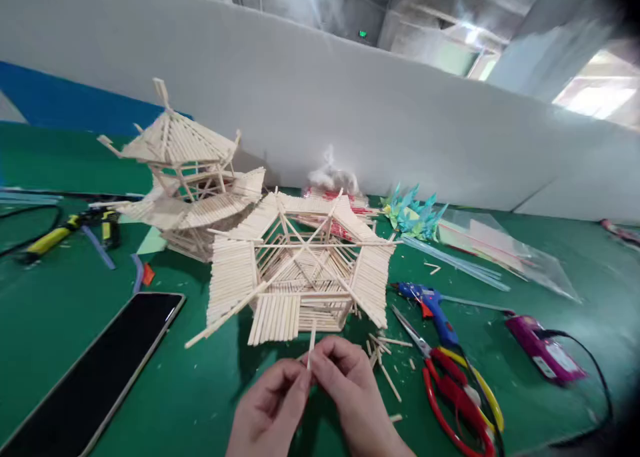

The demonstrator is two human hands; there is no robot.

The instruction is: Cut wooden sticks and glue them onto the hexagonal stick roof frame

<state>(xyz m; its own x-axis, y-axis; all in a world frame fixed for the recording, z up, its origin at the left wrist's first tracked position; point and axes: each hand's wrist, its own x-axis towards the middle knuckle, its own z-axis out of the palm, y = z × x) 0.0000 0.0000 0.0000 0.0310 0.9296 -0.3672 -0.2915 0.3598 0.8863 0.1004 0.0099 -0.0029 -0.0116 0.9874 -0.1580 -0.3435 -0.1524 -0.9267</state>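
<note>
Single stick held, front slats part-laid

Left hand (273, 404) and right hand (345, 394): my fingertips pinch a thin stick (313, 345). Stick model (233, 277) just beyond, on green table (200, 397). Judgement: slat-fitting stage; placement calls for parallel alignment.

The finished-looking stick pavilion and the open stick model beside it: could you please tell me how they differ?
The pavilion rises in tiers to a peaked roof; the model sits lower, its middle open. The pavilion's top roof is covered, while the model's front edge is only partly covered. Both are built of pale sticks.
</note>
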